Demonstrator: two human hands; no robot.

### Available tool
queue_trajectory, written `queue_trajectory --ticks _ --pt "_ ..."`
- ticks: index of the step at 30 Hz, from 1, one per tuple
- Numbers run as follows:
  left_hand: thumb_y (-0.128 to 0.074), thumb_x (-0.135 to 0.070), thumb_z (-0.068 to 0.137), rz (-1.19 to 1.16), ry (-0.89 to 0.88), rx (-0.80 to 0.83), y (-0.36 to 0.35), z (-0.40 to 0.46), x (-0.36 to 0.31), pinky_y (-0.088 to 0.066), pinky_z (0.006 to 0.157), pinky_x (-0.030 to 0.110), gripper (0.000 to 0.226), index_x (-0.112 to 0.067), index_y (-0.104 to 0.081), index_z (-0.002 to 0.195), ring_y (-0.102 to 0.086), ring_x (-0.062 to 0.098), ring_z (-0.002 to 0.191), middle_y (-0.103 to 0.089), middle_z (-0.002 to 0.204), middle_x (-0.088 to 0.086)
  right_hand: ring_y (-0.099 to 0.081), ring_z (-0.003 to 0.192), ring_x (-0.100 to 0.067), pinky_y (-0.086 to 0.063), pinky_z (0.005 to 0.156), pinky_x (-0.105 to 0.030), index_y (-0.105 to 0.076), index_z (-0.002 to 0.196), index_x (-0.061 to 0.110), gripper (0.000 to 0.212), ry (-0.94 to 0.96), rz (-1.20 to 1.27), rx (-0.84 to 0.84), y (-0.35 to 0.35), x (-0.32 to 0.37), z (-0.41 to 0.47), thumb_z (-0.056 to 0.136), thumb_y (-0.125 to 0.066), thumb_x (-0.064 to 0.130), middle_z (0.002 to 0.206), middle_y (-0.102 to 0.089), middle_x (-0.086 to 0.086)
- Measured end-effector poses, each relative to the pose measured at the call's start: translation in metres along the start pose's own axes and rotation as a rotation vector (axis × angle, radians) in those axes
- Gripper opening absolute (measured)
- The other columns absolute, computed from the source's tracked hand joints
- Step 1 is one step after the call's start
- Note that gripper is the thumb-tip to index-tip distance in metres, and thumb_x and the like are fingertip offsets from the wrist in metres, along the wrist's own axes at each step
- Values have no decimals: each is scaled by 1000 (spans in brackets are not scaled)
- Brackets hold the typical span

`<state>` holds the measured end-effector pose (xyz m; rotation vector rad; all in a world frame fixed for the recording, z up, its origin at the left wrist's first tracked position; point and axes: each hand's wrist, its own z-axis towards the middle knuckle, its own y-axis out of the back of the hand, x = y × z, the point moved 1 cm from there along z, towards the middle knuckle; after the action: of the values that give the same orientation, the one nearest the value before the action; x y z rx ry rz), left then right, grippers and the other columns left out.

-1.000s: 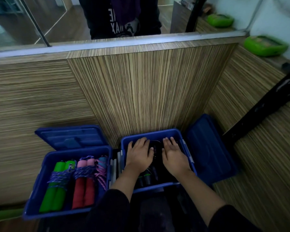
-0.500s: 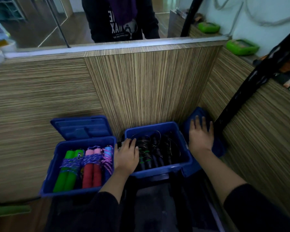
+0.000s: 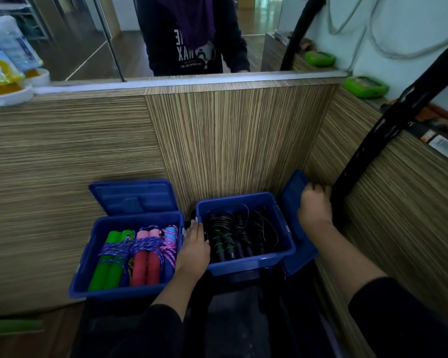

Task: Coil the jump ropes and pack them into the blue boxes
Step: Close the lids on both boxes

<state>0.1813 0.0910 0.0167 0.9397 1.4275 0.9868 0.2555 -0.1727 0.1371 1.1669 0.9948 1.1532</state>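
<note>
1. Both blue boxes are loaded. Left box (image 3: 124,254) holds coiled ropes (image 3: 137,250) with green, red/pink and blue handles, its lid (image 3: 132,197) standing open at the far side. Right box (image 3: 246,233) holds black ropes (image 3: 233,236) with green bands.
2. Left hand (image 3: 194,250) rests flat, fingers straight, on the left rim of the right box, steadying it.
3. Right hand (image 3: 314,208) is curled round the far edge of the right lid (image 3: 292,202), which hangs open against the right wall.
4. Step in hand, as I read it: closing the right box. Packing looks nearly done.
5. To do it well: swing the lid over from the hinge side and keep the left hand bracing the box. A few thin cord loops stand up near the rim, so tuck those in first or they could get pinched. Move the left fingers off the rim before the lid lands.
6. Writing: the shirt of the person beyond the worktop shows mirrored "WAX"-like letters; the rest is unreadable. No labels are visible on the boxes.
</note>
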Motion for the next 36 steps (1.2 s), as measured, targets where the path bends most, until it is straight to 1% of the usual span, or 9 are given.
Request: queue_trajectory --ticks 6,8,11,14,20,23,27,30,36 --pt "-37 -27 103 -69 31 72 2 2 1 -21 118 36 60 -7 -10 153 -16 26 146 -3 162 7 -57 98 -34 -53 83 -44 -51 129 4 52 62 467 -12 13 -2 -3 81 -50 -15 116 -54 -21" --pt "-37 -29 103 -84 30 87 1 4 4 -24 117 37 61 -9 -11 153 -16 26 146 -3 162 5 -57 100 -27 -52 88 -33 -54 130 7 57 99 644 -22 24 0 -1 81 -46 -21 118 -57 -18" --pt "-35 -30 103 -69 29 96 0 4 6 -25 116 36 60 -11 -11 154 -16 25 146 -3 162 4 -52 99 -11 -36 83 -3 -57 126 8 53 96 777 -29 41 4 3 81 -49 -20 121 -59 -12" --pt "-35 -30 103 -73 32 93 0 5 5 -28 114 37 58 -12 -12 154 -17 25 146 -2 162 3 -51 98 -9 -28 79 5 -60 123 9 50 129 809 -52 58 11 3 80 -55 -17 119 -61 -10" --pt "-35 -27 103 -135 26 95 2 5 7 -31 113 38 55 -12 -16 153 -19 26 146 -7 162 4 -58 97 -13 -42 90 -13 -62 121 10 48 130 832 -26 71 38 -17 78 -61 -12 109 -62 -2" --pt "-35 -27 103 -156 3 96 5 4 9 -25 116 37 53 -10 -20 152 -18 26 146 -11 161 6 -65 84 -21 -53 82 -34 -72 99 4 31 206 793 47 52 63 -31 70 -68 -7 92 -71 -11" --pt "-31 -27 104 -12 14 25 14 0 12 1 118 48 49 -14 -25 150 -27 16 142 -26 157 -1 -62 79 -21 -47 67 -27 -69 84 4 17 330 662 124 8 101 -43 68 -67 3 83 -66 -10" --pt "-34 -23 103 30 -11 -21 22 -5 15 1 117 52 46 -17 -31 148 -34 12 139 -37 152 -4 -58 87 -25 -43 71 -25 -66 94 -1 20 397 654 168 -21 127 -52 74 -65 4 93 -60 -14" --pt "-33 -28 102 35 15 2 23 -5 27 6 116 51 44 -24 -35 146 -22 5 143 -32 154 -11 -61 98 -30 -46 81 -30 -66 100 -1 22 557 595 402 -63 136 -61 84 -56 12 102 -67 -17"
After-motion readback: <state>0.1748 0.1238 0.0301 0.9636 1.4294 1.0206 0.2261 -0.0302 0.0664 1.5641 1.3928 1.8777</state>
